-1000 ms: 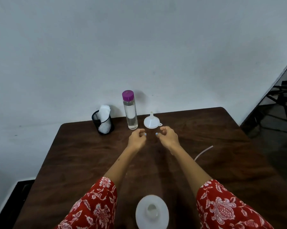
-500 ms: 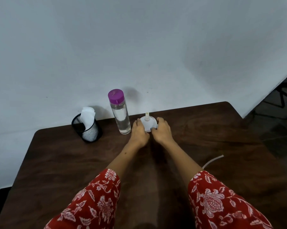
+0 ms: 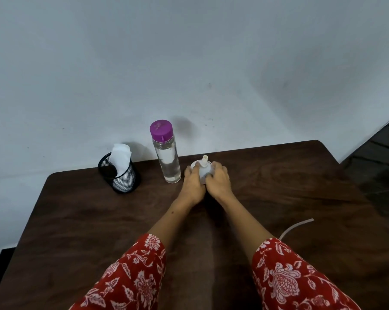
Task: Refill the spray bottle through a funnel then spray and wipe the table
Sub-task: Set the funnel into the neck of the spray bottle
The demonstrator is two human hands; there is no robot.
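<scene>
A white funnel (image 3: 203, 167) stands upside down, spout up, near the table's far edge. My left hand (image 3: 193, 182) grips its left side and my right hand (image 3: 218, 181) grips its right side; the fingers hide most of its cone. Just left of it stands a clear water bottle (image 3: 167, 159) with a purple cap, upright and touched by neither hand. A black mesh cup (image 3: 121, 175) at the far left holds a white cloth (image 3: 121, 156). The spray bottle is out of view.
The dark wooden table (image 3: 289, 180) ends at a white wall behind. A thin white tube (image 3: 297, 227) lies on the table to the right of my right arm. Beyond the table's right edge is a dark floor with chair legs.
Both hands reached forward from mid-table and closed on the funnel. The view lifted, so the white spray bottle at the near edge dropped out of frame.
</scene>
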